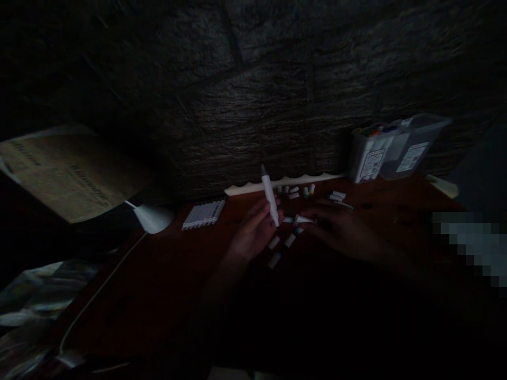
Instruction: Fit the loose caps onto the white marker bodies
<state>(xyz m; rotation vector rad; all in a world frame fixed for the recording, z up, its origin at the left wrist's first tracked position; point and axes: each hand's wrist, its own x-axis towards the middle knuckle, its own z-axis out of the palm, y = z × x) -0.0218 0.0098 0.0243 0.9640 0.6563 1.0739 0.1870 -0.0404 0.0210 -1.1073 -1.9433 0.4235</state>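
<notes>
In dim light, my left hand (253,228) holds an uncapped white marker (269,192), its dark tip pointing up and away. My right hand (332,226) pinches a white marker cap (304,219) between thumb and fingers, just to the right of the marker. Around and below both hands several loose caps lie on the dark reddish table, among them a cap (290,240) and another cap (274,259) nearer me. More caps (293,192) lie behind the hands, and a few others (337,196) are to the right.
A row of white markers (204,214) lies left of my hands. Clear plastic boxes (372,155), one with markers, stand at the back right against the brick-patterned wall. A lamp with a printed shade (71,174) and white base (154,217) stands left, its cord (106,282) crossing the table.
</notes>
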